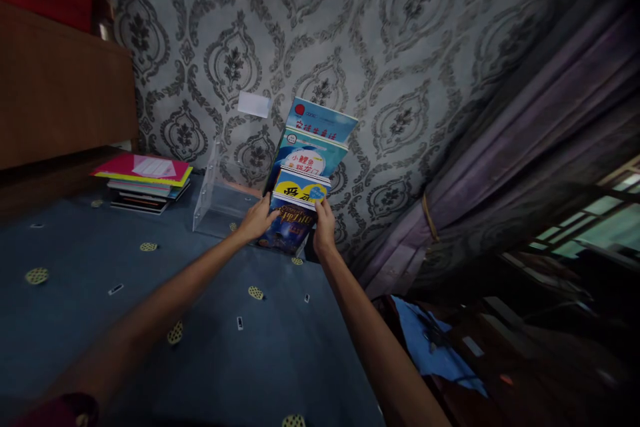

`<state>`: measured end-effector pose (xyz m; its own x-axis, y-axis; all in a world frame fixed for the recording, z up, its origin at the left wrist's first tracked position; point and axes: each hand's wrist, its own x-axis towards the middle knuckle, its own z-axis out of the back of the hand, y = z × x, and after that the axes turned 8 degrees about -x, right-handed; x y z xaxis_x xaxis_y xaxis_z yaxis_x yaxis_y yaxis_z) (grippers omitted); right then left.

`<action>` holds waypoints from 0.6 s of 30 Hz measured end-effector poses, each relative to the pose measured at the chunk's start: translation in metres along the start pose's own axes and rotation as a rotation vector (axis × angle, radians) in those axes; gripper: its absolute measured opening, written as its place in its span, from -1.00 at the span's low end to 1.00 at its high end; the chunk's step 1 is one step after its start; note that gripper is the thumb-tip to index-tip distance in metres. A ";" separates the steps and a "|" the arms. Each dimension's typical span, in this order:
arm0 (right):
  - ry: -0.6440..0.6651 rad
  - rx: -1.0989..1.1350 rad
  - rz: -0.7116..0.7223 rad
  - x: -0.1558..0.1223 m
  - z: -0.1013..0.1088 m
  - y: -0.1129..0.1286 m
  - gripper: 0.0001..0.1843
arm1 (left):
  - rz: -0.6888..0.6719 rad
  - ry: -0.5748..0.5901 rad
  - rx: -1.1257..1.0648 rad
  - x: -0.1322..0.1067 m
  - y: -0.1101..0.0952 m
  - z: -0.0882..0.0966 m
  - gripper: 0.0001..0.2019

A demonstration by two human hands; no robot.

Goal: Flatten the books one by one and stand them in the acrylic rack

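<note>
Several books stand tiered in a clear acrylic rack (215, 203) against the patterned wall, on a blue tablecloth (150, 320). The front one is a dark blue book (290, 225) with gold lettering. Behind it rise a yellow-covered book (300, 188), a light blue one (307, 159) and a tall blue one (323, 121). My left hand (257, 219) grips the dark blue book's left edge, fingers curled. My right hand (324, 221) holds its right edge, fingers wrapped on the cover.
A stack of books topped by a pink cover (145, 177) lies to the left by a wooden cabinet (60, 87). A white tag (254, 104) sits on the wall. Dark curtains (500, 167) hang at right above a blue cloth (430, 347).
</note>
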<state>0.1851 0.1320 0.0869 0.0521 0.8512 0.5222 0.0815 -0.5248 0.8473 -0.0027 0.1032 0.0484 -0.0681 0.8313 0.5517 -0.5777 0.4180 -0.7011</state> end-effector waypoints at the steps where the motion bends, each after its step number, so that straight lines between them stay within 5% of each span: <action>1: -0.001 -0.015 0.011 -0.001 0.000 -0.001 -0.48 | -0.001 0.003 0.000 0.000 0.000 0.000 -0.32; 18: -0.035 -0.168 0.074 0.001 0.003 -0.023 -0.39 | -0.030 0.000 -0.002 0.001 0.003 -0.002 -0.33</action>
<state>0.1863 0.1447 0.0679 0.0864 0.8080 0.5828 -0.0908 -0.5762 0.8123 -0.0035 0.1063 0.0460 -0.0511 0.8182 0.5727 -0.5776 0.4436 -0.6853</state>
